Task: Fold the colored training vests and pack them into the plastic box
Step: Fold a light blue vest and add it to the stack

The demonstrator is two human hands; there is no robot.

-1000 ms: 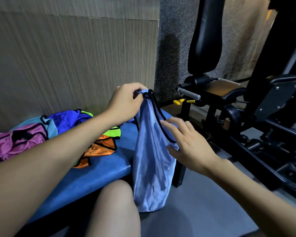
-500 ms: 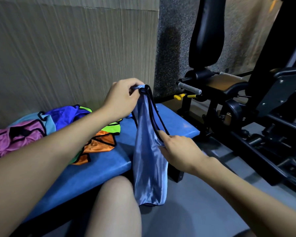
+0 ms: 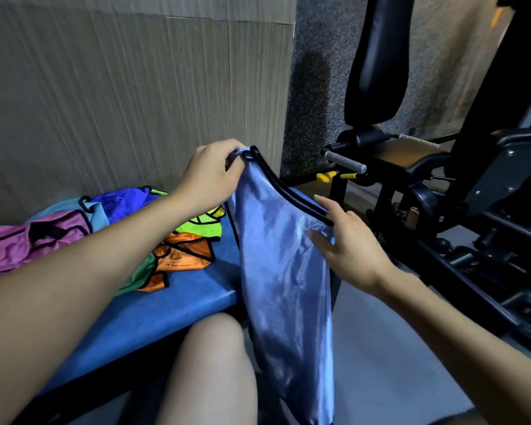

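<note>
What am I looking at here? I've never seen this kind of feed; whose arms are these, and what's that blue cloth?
There is no machine: a person's head-worn camera looks down at their own bare hands. The left hand pinches the top of a light blue vest, which hangs down past the knee; the right hand, fingers spread, touches its black-trimmed edge. More vests, pink, purple, green and orange, lie heaped on the blue bench. Gym equipment stands at right. No plastic box shows.
</note>
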